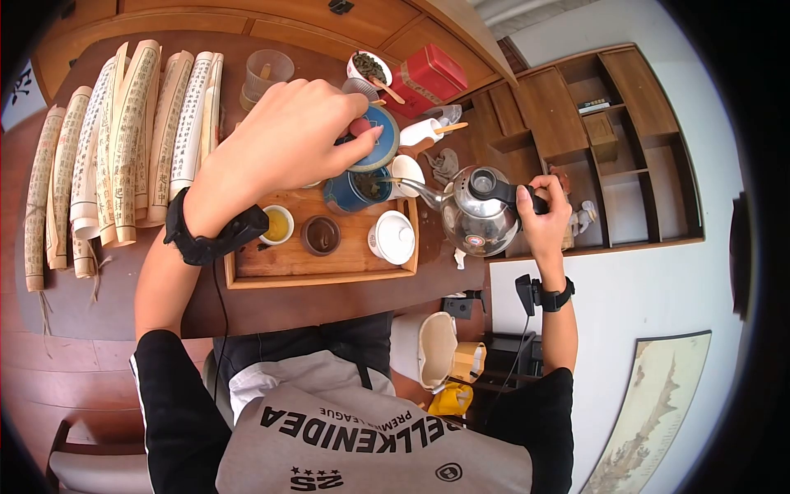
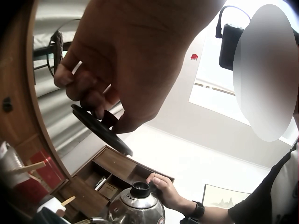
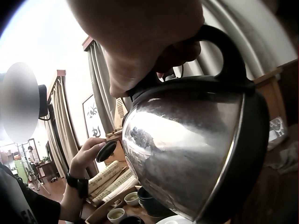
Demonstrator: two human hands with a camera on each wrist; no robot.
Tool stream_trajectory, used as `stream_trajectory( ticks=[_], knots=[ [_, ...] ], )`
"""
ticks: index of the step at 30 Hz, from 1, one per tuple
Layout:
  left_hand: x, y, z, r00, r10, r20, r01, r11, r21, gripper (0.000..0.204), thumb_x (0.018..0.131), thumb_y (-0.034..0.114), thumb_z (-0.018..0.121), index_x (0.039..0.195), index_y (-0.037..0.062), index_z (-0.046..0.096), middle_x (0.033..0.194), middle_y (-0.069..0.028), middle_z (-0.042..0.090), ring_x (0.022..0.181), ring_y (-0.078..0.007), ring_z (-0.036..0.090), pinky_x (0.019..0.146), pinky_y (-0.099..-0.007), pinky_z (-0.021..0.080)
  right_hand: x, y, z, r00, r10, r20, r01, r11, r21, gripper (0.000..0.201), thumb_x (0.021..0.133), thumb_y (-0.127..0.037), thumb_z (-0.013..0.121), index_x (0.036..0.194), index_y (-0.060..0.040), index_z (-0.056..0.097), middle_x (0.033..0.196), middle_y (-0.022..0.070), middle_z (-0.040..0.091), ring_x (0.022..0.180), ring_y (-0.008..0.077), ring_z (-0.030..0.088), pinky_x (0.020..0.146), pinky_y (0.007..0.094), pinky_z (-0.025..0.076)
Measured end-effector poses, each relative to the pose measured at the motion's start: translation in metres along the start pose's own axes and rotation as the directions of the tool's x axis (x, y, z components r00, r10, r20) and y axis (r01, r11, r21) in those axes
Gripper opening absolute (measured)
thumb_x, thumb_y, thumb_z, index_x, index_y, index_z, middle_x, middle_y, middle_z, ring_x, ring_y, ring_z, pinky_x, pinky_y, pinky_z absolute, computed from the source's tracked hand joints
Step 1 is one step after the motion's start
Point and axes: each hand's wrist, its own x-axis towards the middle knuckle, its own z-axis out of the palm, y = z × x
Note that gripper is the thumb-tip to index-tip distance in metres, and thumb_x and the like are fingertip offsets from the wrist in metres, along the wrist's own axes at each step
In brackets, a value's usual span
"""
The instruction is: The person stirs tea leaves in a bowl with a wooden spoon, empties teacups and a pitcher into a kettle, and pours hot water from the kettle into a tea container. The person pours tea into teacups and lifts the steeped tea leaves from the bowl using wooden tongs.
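The left hand (image 1: 309,136) pinches the knob of a round blue lid (image 1: 380,142), holding it up over a blue teapot (image 1: 346,194). In the left wrist view the lid (image 2: 100,129) hangs tilted from the fingers. Curled round the black handle of a shiny metal kettle (image 1: 477,216), the right hand (image 1: 547,216) holds it with its spout over the blue pot's opening. Dark contents show inside that opening. The kettle's body (image 3: 182,144) fills much of the right wrist view, under the hand (image 3: 149,42).
On the wooden tray (image 1: 329,278) stand a white lidded bowl (image 1: 392,239), a brown cup (image 1: 321,236) and a cup of yellow liquid (image 1: 278,225). Rolled scrolls (image 1: 123,148) lie at the left. A red tin (image 1: 432,78) and a bowl of leaves (image 1: 369,67) stand behind.
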Motion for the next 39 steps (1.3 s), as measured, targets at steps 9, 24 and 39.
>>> stream_trajectory(
  ticks=[9, 24, 39],
  knots=[
    [-0.0002, 0.0014, -0.0011, 0.999, -0.012, 0.036, 0.012, 1.000, 0.004, 0.032, 0.091, 0.029, 0.062, 0.079, -0.0004, 0.069, 0.067, -0.0202, 0.066, 0.068, -0.0382, 0.067, 0.065, -0.0457, 0.055, 0.0026, -0.0030, -0.0014, 1.000, -0.006, 0.006, 0.006, 1.000, -0.016, 0.027, 0.085, -0.022, 0.077, 0.089, -0.0038, 0.058, 0.055, -0.0006, 0.049, 0.052, 0.0048, 0.041, 0.050, 0.0239, 0.033],
    [-0.0031, -0.0001, 0.0032, 1.000, 0.005, 0.015, -0.005, 1.000, 0.015, 0.030, 0.090, 0.027, 0.068, 0.074, 0.0013, 0.064, 0.070, -0.0146, 0.067, 0.066, -0.0360, 0.063, 0.062, -0.0440, 0.049, 0.0063, -0.0065, -0.0025, 0.999, -0.045, 0.022, 0.046, 0.998, -0.039, 0.026, 0.085, -0.021, 0.077, 0.090, -0.0032, 0.058, 0.055, 0.0004, 0.050, 0.051, 0.0055, 0.041, 0.050, 0.0244, 0.033],
    [-0.0035, 0.0006, 0.0029, 0.999, -0.005, 0.047, 0.004, 1.000, 0.023, 0.028, 0.090, 0.026, 0.066, 0.077, 0.0003, 0.067, 0.072, -0.0157, 0.068, 0.067, -0.0367, 0.064, 0.063, -0.0441, 0.050, 0.0067, -0.0081, -0.0010, 0.999, -0.040, 0.030, 0.041, 0.998, -0.055, 0.027, 0.085, -0.022, 0.078, 0.088, -0.0034, 0.058, 0.054, -0.0002, 0.051, 0.051, 0.0050, 0.042, 0.049, 0.0244, 0.033]
  ],
)
